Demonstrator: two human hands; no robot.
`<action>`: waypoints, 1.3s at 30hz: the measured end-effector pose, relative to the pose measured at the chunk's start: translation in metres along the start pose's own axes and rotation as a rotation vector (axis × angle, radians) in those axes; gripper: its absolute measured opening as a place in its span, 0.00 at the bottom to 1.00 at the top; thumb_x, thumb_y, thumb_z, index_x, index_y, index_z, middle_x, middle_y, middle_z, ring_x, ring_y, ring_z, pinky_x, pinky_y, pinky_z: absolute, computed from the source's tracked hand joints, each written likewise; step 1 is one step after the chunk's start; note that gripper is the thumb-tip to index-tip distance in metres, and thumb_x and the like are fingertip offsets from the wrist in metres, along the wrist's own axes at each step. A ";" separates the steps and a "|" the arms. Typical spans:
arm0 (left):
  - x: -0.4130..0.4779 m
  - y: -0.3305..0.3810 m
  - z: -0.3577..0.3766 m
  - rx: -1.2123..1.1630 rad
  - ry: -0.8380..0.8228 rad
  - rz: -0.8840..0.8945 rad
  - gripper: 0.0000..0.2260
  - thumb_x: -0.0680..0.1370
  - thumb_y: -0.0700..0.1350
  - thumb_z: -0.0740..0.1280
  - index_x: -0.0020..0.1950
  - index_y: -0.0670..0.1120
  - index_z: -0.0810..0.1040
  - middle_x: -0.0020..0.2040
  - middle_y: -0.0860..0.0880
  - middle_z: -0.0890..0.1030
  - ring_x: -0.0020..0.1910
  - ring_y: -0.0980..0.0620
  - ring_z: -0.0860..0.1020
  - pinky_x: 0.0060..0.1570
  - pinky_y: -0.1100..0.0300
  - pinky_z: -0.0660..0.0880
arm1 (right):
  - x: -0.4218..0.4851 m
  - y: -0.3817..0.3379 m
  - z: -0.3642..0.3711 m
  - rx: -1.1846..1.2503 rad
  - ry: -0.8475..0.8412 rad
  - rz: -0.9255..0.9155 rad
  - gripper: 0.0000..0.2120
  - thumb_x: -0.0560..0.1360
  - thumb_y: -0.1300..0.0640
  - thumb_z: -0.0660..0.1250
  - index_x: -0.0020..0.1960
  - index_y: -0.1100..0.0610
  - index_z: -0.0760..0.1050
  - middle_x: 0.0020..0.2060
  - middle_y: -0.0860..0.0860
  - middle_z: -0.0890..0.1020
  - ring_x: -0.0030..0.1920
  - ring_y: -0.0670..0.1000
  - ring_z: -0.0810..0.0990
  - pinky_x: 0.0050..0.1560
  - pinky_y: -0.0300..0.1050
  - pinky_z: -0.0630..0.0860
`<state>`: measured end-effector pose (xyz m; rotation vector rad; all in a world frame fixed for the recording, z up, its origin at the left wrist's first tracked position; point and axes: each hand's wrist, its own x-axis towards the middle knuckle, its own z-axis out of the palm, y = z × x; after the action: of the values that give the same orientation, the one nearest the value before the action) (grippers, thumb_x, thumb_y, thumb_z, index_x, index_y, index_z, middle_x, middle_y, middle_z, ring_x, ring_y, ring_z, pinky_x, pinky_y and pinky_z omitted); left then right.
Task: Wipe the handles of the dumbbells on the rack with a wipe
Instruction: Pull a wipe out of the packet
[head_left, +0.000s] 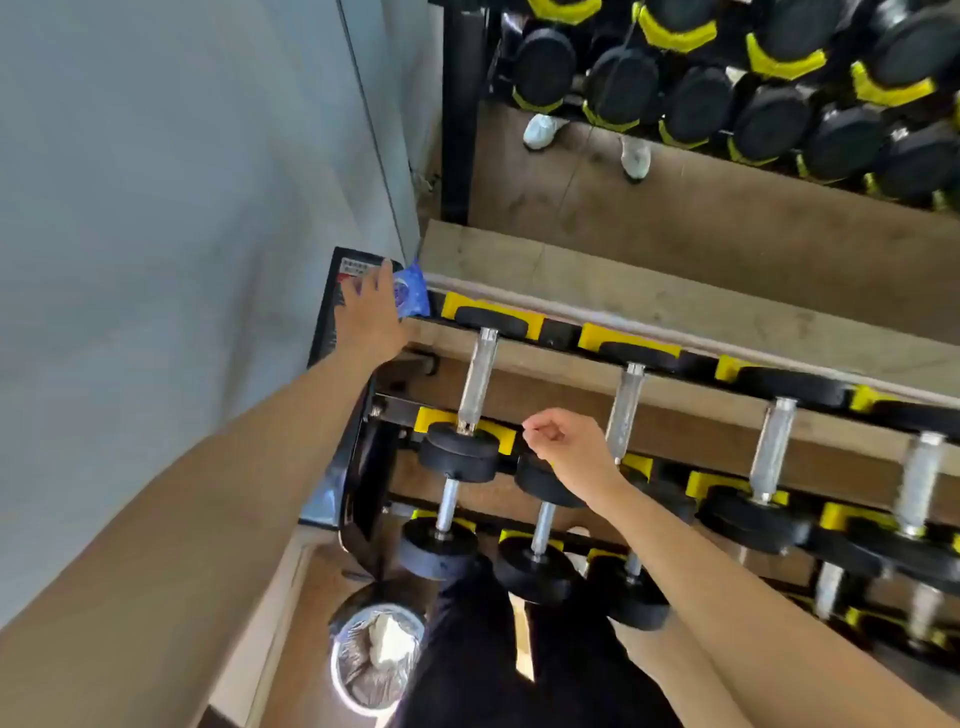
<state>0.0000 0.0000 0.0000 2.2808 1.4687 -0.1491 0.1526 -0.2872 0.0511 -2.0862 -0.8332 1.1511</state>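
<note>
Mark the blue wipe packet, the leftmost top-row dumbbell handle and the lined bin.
Blue wipe packet (414, 295): head view, its exposed blue front.
Leftmost top-row dumbbell handle (478, 382): head view, mid-shaft.
Lined bin (349, 675): head view, liner on its left wall.

Dumbbell handles (475, 384): bright knurled metal. Heads (460, 451): matt black rubber. Cradles (605, 336): smooth yellow plastic. Wipes packet (413, 295): glossy blue.

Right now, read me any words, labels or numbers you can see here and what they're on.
Sticker on the black end panel: print too blurred to read.
Blue wipe packet: print too blurred to read.
Dumbbells: no numbers visible.
</note>
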 end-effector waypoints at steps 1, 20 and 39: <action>0.002 0.002 -0.002 0.012 0.014 -0.008 0.44 0.73 0.54 0.76 0.81 0.47 0.53 0.78 0.43 0.63 0.75 0.33 0.58 0.64 0.36 0.71 | 0.001 0.001 -0.001 0.009 0.010 0.002 0.04 0.77 0.59 0.70 0.49 0.52 0.83 0.37 0.43 0.82 0.40 0.42 0.80 0.45 0.35 0.73; -0.227 0.093 0.030 -0.404 0.213 0.253 0.20 0.66 0.43 0.77 0.57 0.51 0.80 0.52 0.56 0.80 0.57 0.52 0.72 0.50 0.54 0.75 | -0.051 -0.017 -0.010 0.845 -0.283 0.419 0.17 0.81 0.45 0.63 0.64 0.54 0.76 0.58 0.54 0.84 0.58 0.55 0.83 0.61 0.55 0.79; -0.269 0.143 0.065 -0.960 -0.222 0.095 0.04 0.80 0.49 0.70 0.50 0.50 0.79 0.74 0.54 0.70 0.76 0.57 0.65 0.65 0.60 0.72 | -0.115 0.039 -0.038 0.934 0.041 0.359 0.11 0.83 0.56 0.61 0.61 0.57 0.78 0.56 0.53 0.84 0.57 0.52 0.84 0.58 0.51 0.81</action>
<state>0.0184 -0.3035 0.0661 1.4783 0.9872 0.2726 0.1464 -0.4067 0.0951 -1.4610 0.1419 1.3225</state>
